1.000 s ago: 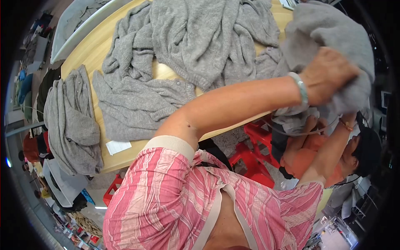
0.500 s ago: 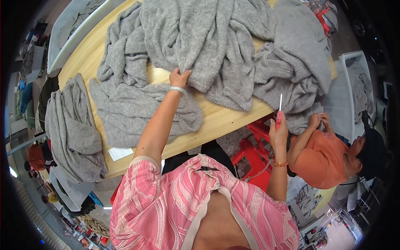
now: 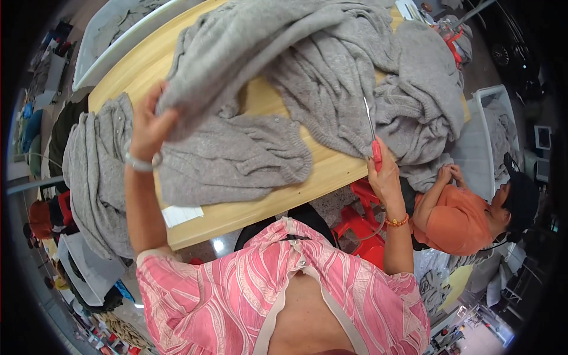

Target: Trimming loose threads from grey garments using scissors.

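My left hand (image 3: pixel 151 122) grips the edge of a grey knit garment (image 3: pixel 236 53), its fingers closed on the cloth. The garment is lifted off the table and slants up to the far side, blurred near the hand. In my right hand (image 3: pixel 386 177), at the table's near right edge, is a slim tool with a red handle (image 3: pixel 377 152) and a long thin metal end pointing away from me; its exact kind is unclear. Below the lifted cloth lies another grey knit piece (image 3: pixel 236 160). More grey knitwear (image 3: pixel 331 89) spreads beyond the tool's tip.
Folded grey knitwear (image 3: pixel 97 171) hangs over the left edge of the wooden table (image 3: pixel 219 222), near a white paper (image 3: pixel 181 215). A co-worker in an orange top (image 3: pixel 458 219) sits at the right, beside red stools (image 3: pixel 355 228). White bins (image 3: pixel 112 44) flank the table.
My left hand has swung left and nearer, lifting and pulling the grey knit garment across. My right hand has shifted slightly left with the red-handled tool, now tilted left.
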Tool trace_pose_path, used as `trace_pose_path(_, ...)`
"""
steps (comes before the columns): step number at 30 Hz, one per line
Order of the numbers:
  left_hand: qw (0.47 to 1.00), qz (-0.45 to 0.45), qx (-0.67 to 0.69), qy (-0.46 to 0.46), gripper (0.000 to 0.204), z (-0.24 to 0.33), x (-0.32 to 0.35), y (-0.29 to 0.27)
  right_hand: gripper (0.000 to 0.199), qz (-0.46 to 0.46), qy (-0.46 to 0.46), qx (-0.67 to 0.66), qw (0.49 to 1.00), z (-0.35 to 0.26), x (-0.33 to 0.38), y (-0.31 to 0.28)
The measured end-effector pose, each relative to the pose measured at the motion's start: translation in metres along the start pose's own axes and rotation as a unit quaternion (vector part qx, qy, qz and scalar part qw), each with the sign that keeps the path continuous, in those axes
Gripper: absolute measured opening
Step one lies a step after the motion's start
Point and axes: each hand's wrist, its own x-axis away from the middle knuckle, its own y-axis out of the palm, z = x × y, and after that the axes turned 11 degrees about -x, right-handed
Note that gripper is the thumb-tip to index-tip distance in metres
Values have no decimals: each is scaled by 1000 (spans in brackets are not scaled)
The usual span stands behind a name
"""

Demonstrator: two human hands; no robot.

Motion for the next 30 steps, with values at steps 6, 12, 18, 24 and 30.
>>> trace_pose_path(6, 965, -190, -144, -111, 81, -48, 135, 57, 51, -99, 4, 22, 995, -25, 11, 49)
trace_pose_path(12, 922, -2, 183, -341, 69, -102, 206, 157, 52, -168, -73, 49, 982, -57, 21, 92)
trace_pose_path(18, 980, 125, -98, -116, 54, -113, 198, 161, 51, -194, -129, -17, 972, -88, 13, 147)
trace_pose_path(24, 985, 8, -172, 34, 44, -126, 166, 155, 62, -170, -85, 62, 980, -138, -57, 239)
trace_pose_path(30, 964, -184, -165, 102, 34, -106, 176, 184, 57, -155, -45, 38, 986, -87, -110, 245)
